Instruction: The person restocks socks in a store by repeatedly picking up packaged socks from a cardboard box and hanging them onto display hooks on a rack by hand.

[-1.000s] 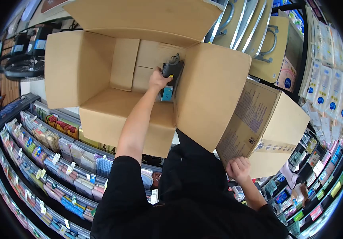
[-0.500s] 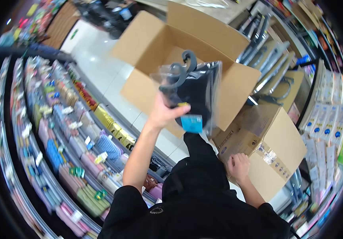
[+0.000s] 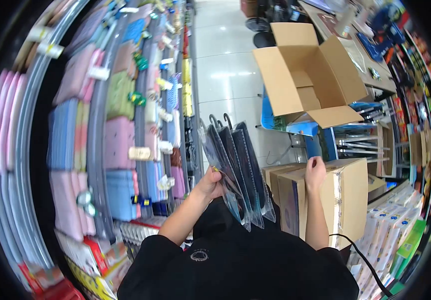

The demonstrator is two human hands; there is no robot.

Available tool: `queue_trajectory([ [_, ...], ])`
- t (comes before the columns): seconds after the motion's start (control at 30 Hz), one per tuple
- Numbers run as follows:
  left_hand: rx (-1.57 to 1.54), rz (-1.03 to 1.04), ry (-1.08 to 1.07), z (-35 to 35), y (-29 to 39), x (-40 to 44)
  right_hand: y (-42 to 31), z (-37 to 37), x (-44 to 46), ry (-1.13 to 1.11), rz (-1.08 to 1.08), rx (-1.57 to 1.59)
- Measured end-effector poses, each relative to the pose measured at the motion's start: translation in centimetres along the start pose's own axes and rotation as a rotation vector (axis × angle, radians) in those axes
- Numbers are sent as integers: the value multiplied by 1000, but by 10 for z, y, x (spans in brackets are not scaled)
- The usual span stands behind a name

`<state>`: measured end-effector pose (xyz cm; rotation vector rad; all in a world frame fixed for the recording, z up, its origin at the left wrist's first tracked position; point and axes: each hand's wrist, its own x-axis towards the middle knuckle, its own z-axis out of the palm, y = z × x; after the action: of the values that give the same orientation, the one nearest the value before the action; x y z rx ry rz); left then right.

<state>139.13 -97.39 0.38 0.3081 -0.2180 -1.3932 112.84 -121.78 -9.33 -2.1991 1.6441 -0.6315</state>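
Note:
Several dark flat items in clear plastic packets [image 3: 240, 170], with dark hooks at their top ends, stand fanned out in front of my chest. My left hand [image 3: 209, 183] grips them by the left edge, its thumb on the near packet. My right hand [image 3: 315, 172] is curled closed above a taped cardboard box [image 3: 350, 200]; whether anything is inside it is hidden. Farther ahead on the right, an open cardboard box [image 3: 285, 85] has its flaps spread, and its visible inside bottom is bare cardboard.
Shelves of folded, tagged textiles [image 3: 120, 140] line the left side. A tiled floor aisle [image 3: 225, 65] runs ahead. Folding metal-framed pieces [image 3: 360, 142] stand beyond the taped box. White packaged goods [image 3: 385, 225] fill the lower right. A counter [image 3: 348, 47] is at the upper right.
My left hand has lifted the packets out of the open box and brought them before my chest. The view has turned left, so the open box now appears farther off at upper right.

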Motion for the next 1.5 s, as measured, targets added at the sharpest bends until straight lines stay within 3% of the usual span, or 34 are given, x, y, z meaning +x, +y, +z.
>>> queue_trajectory([
  [0.17, -100, 127, 32, -2, -47, -106, 5, 1, -5, 37, 24, 55],
  [0.33, -208, 186, 60, 4, -129, -198, 14, 3, -9, 29, -120, 139],
  [0.43, -219, 180, 70, 34, -188, -245, 18, 5, -27, 147, -495, 265],
  [0.47, -203, 175, 52, 41, -209, -258, 1, -4, -48, 29, -508, 422],
  [0.57, -158, 269, 127, 48, -274, -305, -69, -78, -151, -691, -540, 940],
  [0.63, -204, 299, 129, 62, -304, -331, -100, -138, -211, -969, -877, 1149],
  [0.8, -134, 472, 145, 110, -355, -381, -125, -198, -322, -1338, -1197, 1310],
  [0.93, -146, 642, 316, 122, -411, -428, -118, -206, -385, -1628, -1333, 1304],
  [1.0, -150, 767, 485, 136, -431, -453, -115, -216, -422, -1545, -1255, 1266],
  [1.03, -106, 864, 590, 157, -434, -463, -113, -223, -438, -1392, -1294, 1244],
  [1.07, -61, 934, 747, 167, -443, -477, -106, -234, -462, -1330, -1122, 1258],
  [1.13, 16, 1035, 1023, 184, -463, -510, -86, -252, -495, -1334, -1264, 1154],
  [1.17, 81, 1180, 1134, 196, -470, -523, -80, -267, -517, -1341, -1356, 1156],
  [1.2, 63, 1239, 1160, 203, -486, -538, -69, -282, -541, -1430, -1395, 1051],
  [1.27, 155, 1355, 1480, 214, -520, -573, -50, -299, -593, -1533, -1550, 877],
  [1.4, 230, 1682, 1716, 235, -596, -639, -14, -332, -699, -1704, -1604, 799],
  [1.43, 253, 1659, 1872, 235, -620, -658, -2, -341, -728, -1710, -1629, 829],
  [1.5, 255, 1702, 1898, 251, -659, -699, 23, -361, -775, -1885, -1625, 785],
])
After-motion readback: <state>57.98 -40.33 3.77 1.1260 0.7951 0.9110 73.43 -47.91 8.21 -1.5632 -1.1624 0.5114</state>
